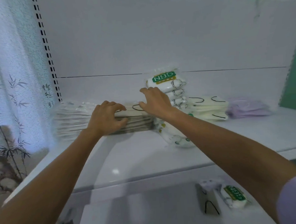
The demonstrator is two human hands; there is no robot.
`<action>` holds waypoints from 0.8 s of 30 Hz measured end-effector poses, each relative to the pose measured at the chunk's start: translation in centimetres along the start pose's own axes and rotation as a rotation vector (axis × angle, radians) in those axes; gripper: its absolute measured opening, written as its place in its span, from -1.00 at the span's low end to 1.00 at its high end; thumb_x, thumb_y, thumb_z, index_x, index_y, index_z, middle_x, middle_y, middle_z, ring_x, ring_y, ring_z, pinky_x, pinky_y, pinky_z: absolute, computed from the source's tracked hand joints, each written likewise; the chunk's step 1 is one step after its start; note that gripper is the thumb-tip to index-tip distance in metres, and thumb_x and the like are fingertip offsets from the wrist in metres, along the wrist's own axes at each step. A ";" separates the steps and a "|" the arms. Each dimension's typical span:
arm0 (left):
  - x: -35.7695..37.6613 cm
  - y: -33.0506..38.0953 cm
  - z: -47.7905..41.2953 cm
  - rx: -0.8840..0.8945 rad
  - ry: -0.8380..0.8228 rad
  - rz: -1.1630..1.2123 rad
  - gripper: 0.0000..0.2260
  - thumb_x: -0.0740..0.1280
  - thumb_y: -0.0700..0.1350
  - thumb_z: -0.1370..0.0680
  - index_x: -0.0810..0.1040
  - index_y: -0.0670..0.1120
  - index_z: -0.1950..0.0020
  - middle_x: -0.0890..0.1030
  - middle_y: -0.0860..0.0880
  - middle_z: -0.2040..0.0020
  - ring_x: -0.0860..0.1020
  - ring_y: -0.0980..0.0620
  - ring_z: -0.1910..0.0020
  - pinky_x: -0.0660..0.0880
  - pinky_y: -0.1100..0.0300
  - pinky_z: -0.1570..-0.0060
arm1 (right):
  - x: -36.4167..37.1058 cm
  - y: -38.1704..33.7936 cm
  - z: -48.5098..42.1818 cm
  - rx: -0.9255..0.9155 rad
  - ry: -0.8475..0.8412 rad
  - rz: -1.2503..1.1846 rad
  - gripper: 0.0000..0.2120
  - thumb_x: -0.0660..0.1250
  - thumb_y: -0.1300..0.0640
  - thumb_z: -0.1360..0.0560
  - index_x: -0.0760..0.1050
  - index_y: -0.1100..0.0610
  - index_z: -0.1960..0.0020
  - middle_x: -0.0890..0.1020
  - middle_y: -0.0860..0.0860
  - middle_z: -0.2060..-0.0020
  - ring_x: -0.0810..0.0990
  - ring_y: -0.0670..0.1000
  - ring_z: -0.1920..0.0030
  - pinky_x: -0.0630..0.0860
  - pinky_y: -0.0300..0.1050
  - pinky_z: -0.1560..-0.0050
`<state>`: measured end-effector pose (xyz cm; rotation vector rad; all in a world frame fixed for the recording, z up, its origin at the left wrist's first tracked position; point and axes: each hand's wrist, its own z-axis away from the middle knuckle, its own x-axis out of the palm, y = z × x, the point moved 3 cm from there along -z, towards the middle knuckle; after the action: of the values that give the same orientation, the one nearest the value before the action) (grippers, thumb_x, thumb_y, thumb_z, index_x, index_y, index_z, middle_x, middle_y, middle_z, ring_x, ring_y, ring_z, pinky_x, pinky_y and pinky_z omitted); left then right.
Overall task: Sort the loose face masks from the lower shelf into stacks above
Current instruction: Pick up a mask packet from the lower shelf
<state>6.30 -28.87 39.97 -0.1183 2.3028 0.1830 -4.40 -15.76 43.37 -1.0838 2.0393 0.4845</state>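
Note:
On the upper shelf [212,143] a low stack of wrapped masks with black ear loops [135,119] lies in the middle. My left hand [107,116] grips its left end, fingers curled over the top and thumb against the side. Spread over the stack's right end is my right hand [156,101], fingers straight, touching it. Behind that hand rises a pile of N95 packs [166,82]. On the lower shelf [130,204] lie a loose N95 pack [235,196] and a folded mask with a black loop [208,200].
A wider stack of wrapped masks [72,121] sits at the left. Cream masks with black loops [209,108] and lilac masks [247,106] lie to the right. A fallen N95 pack [176,137] leans at the stack's right. A curtain [13,83] hangs left.

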 end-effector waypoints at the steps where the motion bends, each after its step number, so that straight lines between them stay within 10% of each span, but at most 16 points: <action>1: 0.0 1.2 0.5 0.007 0.002 0.016 -0.34 0.05 0.30 -0.23 0.60 -0.05 -0.10 0.63 -0.06 -0.06 0.49 -0.12 -0.09 0.38 0.02 -0.07 | -0.6 0.5 1.0 0.001 -0.003 0.009 -0.58 0.20 0.05 -0.55 0.32 0.17 -0.37 0.50 0.14 -0.18 0.42 0.14 -0.20 0.43 0.00 -0.02; 24: 12.8 30.8 18.3 0.007 -0.318 0.342 -0.74 0.34 -0.05 -0.47 0.55 -0.06 -0.14 0.56 -0.04 -0.07 0.50 -0.01 -0.04 0.45 0.13 0.02 | -7.3 20.9 34.2 0.592 -0.260 -0.110 -0.73 0.28 0.08 -0.48 0.44 0.20 -0.11 0.57 0.14 -0.01 0.52 0.16 -0.01 0.39 -0.07 0.07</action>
<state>6.57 4.24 21.24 0.2913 1.9910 0.3422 -3.70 21.44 26.79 -0.7202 1.7183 -0.0440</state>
